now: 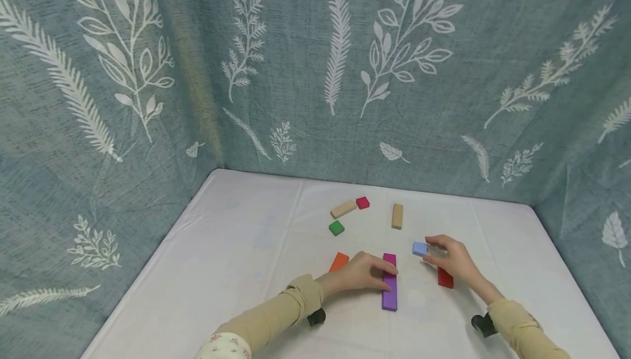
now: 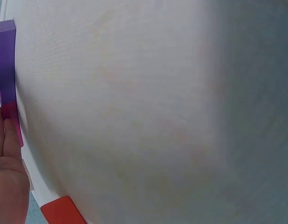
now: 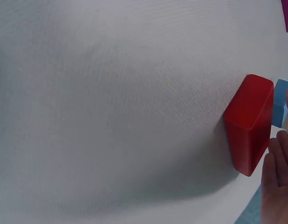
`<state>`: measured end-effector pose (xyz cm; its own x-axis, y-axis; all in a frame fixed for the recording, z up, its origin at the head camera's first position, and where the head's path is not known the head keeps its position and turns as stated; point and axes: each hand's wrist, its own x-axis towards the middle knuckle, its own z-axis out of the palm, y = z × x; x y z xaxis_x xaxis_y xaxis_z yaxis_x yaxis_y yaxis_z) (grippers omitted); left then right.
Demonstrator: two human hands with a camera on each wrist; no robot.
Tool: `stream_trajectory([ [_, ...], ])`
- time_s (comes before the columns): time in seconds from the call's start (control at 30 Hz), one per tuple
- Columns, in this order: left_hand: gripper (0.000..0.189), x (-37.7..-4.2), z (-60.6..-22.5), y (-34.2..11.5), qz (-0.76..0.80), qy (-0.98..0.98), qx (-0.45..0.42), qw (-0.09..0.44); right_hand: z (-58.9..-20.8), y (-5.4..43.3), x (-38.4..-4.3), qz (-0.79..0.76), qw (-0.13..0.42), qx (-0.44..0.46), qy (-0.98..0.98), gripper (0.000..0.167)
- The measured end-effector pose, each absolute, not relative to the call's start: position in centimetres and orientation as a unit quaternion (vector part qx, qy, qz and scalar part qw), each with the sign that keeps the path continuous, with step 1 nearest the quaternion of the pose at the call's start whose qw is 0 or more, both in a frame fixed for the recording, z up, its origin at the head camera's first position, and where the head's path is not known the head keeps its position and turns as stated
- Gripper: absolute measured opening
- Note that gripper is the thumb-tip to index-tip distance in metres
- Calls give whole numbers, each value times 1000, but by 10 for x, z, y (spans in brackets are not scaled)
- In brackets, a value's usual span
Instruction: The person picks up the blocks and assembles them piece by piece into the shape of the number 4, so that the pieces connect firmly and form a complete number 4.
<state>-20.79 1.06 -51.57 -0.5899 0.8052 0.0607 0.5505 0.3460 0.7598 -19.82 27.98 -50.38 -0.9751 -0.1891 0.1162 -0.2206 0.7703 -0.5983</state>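
Observation:
In the head view my left hand [image 1: 362, 271] reaches over two bars lying end to end, a purple block [image 1: 389, 298] and a magenta block [image 1: 389, 258]. Its thumb and fingers grip across the purple block near the seam. The left wrist view shows these fingers beside the purple block [image 2: 6, 60] and magenta block [image 2: 10, 114]. My right hand [image 1: 453, 260] has thumb and fingers spread around the near end of a light blue block [image 1: 419, 249]; contact is unclear. Partly under this hand stands a red block [image 1: 446, 278], large in the right wrist view.
An orange block [image 1: 339, 261] lies behind my left wrist. Farther back are a green block [image 1: 337, 228], a small red block [image 1: 362, 203] and two wooden blocks, one slanted [image 1: 343, 209], another straight [image 1: 397, 216]. A patterned curtain [image 1: 305, 74] surrounds the white table [image 1: 236, 227].

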Motion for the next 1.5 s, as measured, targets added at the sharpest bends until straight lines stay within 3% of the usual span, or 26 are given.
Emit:
stream_trajectory([
  [1.5, 38, -207, -516, 12, 386, 808, 414, 165, -499, 276, -204, 314, 49, 116, -941, 31],
])
